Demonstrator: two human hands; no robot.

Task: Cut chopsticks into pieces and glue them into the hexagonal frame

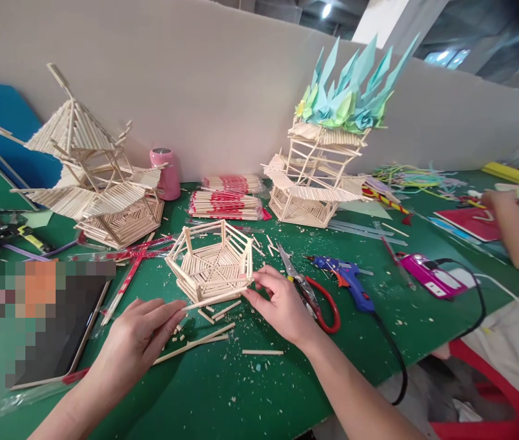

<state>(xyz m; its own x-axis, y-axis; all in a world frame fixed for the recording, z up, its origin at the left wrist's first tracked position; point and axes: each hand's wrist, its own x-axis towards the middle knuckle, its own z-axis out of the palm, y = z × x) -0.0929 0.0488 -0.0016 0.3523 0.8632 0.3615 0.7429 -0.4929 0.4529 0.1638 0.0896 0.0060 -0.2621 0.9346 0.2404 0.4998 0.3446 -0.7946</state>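
A thin wooden stick (216, 300) spans the gap between my two hands, along the near side of a small hexagonal frame (216, 263) built of such sticks. My left hand (142, 333) pinches its left end. My right hand (280, 302) closes on its right end, beside the frame's right corner post; whether those fingers also touch the frame I cannot tell. Cut stick pieces (225, 311) and a longer stick (190, 345) lie just in front. Red-handled scissors (309, 293) rest right of my right hand, with a blue glue gun (346, 278) beyond them.
Two stick pagodas stand behind, a left one (98, 183) and a right one (314, 177) topped with blue paper. Between them are stick bundles (227, 205) and a pink bottle (166, 174). A tablet (80, 330) lies left, a pink power strip (433, 275) right. Another person's hands (516, 214) work far right.
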